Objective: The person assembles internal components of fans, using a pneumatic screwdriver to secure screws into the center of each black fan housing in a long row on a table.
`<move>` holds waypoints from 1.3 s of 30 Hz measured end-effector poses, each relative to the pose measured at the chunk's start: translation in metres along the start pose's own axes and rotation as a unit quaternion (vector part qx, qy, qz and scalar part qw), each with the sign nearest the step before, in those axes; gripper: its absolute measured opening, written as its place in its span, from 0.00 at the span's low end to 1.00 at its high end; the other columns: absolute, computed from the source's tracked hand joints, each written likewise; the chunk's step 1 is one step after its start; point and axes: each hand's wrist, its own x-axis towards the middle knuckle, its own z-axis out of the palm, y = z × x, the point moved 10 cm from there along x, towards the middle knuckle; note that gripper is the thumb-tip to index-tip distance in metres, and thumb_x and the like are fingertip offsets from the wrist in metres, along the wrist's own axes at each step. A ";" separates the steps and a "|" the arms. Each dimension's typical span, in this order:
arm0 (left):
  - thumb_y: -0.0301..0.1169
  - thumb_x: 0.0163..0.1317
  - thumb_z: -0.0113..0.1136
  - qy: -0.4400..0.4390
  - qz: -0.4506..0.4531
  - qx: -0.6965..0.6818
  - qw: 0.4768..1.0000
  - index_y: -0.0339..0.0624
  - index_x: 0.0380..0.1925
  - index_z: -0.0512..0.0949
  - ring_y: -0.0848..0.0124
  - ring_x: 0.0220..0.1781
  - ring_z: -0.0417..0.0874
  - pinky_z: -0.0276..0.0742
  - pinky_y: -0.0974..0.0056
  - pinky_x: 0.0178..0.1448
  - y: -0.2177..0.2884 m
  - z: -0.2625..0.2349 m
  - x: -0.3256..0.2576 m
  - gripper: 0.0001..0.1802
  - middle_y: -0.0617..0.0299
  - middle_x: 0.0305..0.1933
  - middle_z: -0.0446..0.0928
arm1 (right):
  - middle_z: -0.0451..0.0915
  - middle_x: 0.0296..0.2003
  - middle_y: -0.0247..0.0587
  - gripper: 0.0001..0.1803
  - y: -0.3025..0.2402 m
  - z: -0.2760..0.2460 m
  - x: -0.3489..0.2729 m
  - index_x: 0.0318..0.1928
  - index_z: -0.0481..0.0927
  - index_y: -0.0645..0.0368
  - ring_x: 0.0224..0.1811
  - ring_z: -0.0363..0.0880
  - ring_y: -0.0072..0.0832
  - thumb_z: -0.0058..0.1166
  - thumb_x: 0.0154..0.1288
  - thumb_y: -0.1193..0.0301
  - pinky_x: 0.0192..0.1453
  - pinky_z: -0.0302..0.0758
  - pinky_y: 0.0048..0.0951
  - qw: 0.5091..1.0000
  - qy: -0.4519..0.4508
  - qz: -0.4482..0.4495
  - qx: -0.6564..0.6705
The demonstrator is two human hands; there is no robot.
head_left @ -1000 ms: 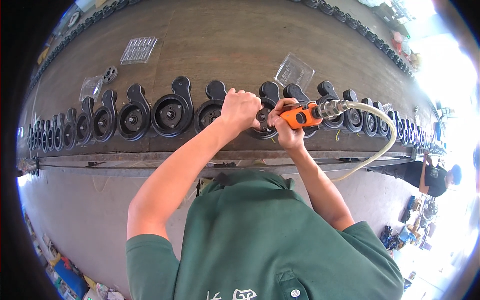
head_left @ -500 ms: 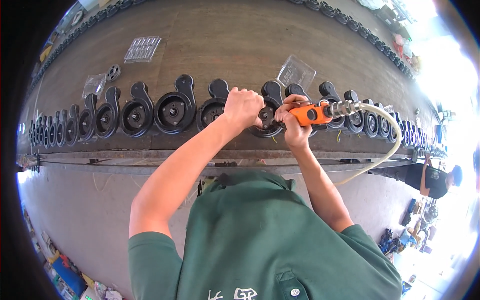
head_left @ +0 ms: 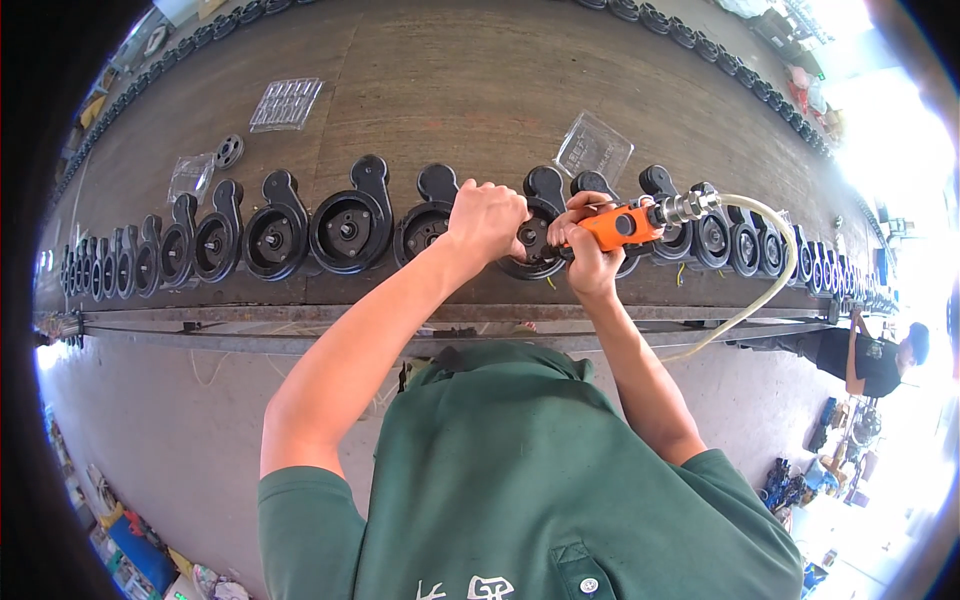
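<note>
The orange air tool (head_left: 622, 227) sits wrapped in the right hand (head_left: 590, 248), its nose close to the face of a black wheel-shaped housing (head_left: 540, 226) on the counter (head_left: 440, 80). The left hand (head_left: 488, 222) curls at that housing's left side, thumb toward its centre; whether its fingers clamp anything is hidden. The two hands are near each other but apart. The tool looks stiff and fairly dense, likely heavier toward its metal coupling (head_left: 688, 207), with the pale hose (head_left: 782, 250) adding some drag, so its orange body seems the best grip. The housing appears rigid and smooth, perhaps a bit slippery, best steadied by its outer rim or rounded arm. The counter is brown and worn, edged by a metal rail (head_left: 250, 314), with similar housings lined along it and clear plastic trays (head_left: 287, 105) behind. Beyond lies a grey floor (head_left: 170, 420); a co-worker (head_left: 862, 358) stands at far right.
</note>
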 end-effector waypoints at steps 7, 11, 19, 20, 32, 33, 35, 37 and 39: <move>0.49 0.33 0.85 0.003 0.000 -0.003 1.000 0.55 0.35 0.90 0.64 0.45 0.90 0.78 0.56 0.51 0.000 -0.001 -0.002 0.26 0.65 0.37 0.89 | 0.78 0.29 0.36 0.15 0.002 0.003 -0.003 0.50 0.72 0.66 0.30 0.77 0.21 0.52 0.62 0.83 0.38 0.77 0.26 0.999 -0.035 -0.007 0.018; 0.49 0.33 0.85 0.009 0.003 -0.001 1.000 0.55 0.35 0.90 0.64 0.45 0.90 0.79 0.56 0.50 0.001 0.000 -0.001 0.26 0.65 0.37 0.89 | 0.77 0.30 0.35 0.13 0.003 0.009 -0.007 0.47 0.74 0.65 0.31 0.76 0.20 0.54 0.62 0.83 0.38 0.75 0.25 0.998 -0.052 0.001 -0.037; 0.47 0.38 0.83 -0.017 -0.008 -0.007 1.000 0.54 0.38 0.91 0.62 0.49 0.88 0.78 0.56 0.53 -0.001 0.000 -0.001 0.24 0.63 0.40 0.89 | 0.77 0.32 0.36 0.13 0.007 0.018 -0.013 0.48 0.72 0.65 0.33 0.77 0.22 0.51 0.61 0.81 0.43 0.76 0.27 0.981 -0.099 -0.032 -0.163; 0.47 0.39 0.83 -0.021 -0.011 -0.030 0.999 0.54 0.39 0.91 0.63 0.51 0.87 0.77 0.56 0.55 -0.003 0.001 -0.002 0.25 0.62 0.42 0.89 | 0.79 0.35 0.37 0.11 0.002 0.016 -0.011 0.44 0.76 0.65 0.34 0.78 0.21 0.54 0.60 0.81 0.42 0.76 0.26 0.980 -0.092 -0.043 -0.169; 0.60 0.43 0.79 0.109 -0.003 -0.033 0.994 0.37 0.63 0.78 0.54 0.80 0.64 0.52 0.44 0.83 -0.019 -0.020 -0.075 0.52 0.52 0.68 0.76 | 0.74 0.28 0.39 0.15 -0.007 0.030 0.028 0.52 0.68 0.67 0.29 0.72 0.25 0.48 0.64 0.81 0.40 0.76 0.33 0.999 -0.038 -0.028 -0.001; 0.61 0.43 0.78 0.103 -0.001 -0.034 0.994 0.37 0.63 0.78 0.54 0.80 0.64 0.51 0.44 0.84 -0.017 -0.019 -0.075 0.52 0.52 0.69 0.76 | 0.74 0.28 0.39 0.15 -0.005 0.032 0.030 0.52 0.69 0.67 0.29 0.73 0.25 0.47 0.63 0.81 0.40 0.76 0.34 0.999 -0.038 -0.027 0.006; 0.61 0.45 0.77 0.098 0.001 -0.032 0.995 0.38 0.64 0.78 0.54 0.80 0.64 0.51 0.44 0.84 -0.018 -0.019 -0.074 0.51 0.53 0.69 0.76 | 0.74 0.28 0.38 0.15 -0.001 0.036 0.034 0.52 0.69 0.67 0.28 0.72 0.25 0.47 0.63 0.81 0.39 0.77 0.34 0.999 -0.031 -0.023 0.019; 0.61 0.45 0.77 0.100 0.002 -0.030 0.995 0.39 0.64 0.78 0.54 0.80 0.64 0.51 0.44 0.84 -0.017 -0.019 -0.074 0.51 0.53 0.69 0.76 | 0.74 0.28 0.38 0.15 0.003 0.038 0.036 0.51 0.70 0.66 0.28 0.72 0.25 0.47 0.63 0.81 0.39 0.77 0.34 0.999 -0.028 -0.017 0.027; 0.62 0.45 0.77 0.098 -0.001 -0.028 0.995 0.39 0.64 0.78 0.54 0.80 0.64 0.51 0.44 0.84 -0.018 -0.021 -0.074 0.51 0.54 0.69 0.76 | 0.75 0.28 0.38 0.15 0.007 0.038 0.038 0.51 0.70 0.66 0.28 0.72 0.25 0.47 0.63 0.81 0.39 0.77 0.34 0.999 -0.027 -0.008 0.029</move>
